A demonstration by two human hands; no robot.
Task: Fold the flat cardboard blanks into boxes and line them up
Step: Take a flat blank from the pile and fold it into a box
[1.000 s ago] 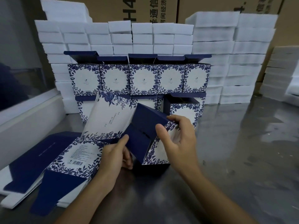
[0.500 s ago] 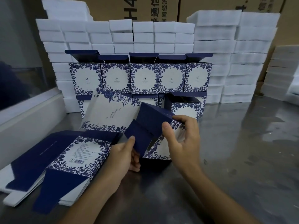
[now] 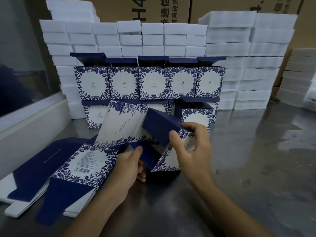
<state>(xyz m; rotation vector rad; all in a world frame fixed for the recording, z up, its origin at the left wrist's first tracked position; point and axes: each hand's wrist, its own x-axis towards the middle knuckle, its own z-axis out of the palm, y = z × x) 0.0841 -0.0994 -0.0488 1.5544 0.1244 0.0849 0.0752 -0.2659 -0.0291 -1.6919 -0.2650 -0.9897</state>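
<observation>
I hold a half-formed blue-and-white floral box [image 3: 119, 127] tilted over the steel table. My left hand [image 3: 127, 165] pinches a navy bottom flap [image 3: 147, 154] with the thumb on top. My right hand [image 3: 189, 147] grips the box's right side, thumb pressed on the large navy flap [image 3: 160, 127]. A pile of flat blanks [image 3: 56, 170] lies at the lower left. Folded boxes [image 3: 152, 81] with raised navy lids stand stacked in two rows behind; one more open box [image 3: 196, 113] stands at the front right of them.
Stacks of white foam blocks [image 3: 248, 57] form a wall behind the boxes, with brown shipping cartons [image 3: 171, 9] at the very back. A white ledge [image 3: 29, 124] runs along the left. The steel table [image 3: 256, 159] extends to the right.
The box has turned a little and its navy flaps have swung further in. My left thumb has slid up onto the small flap; my right hand has shifted slightly right on the box.
</observation>
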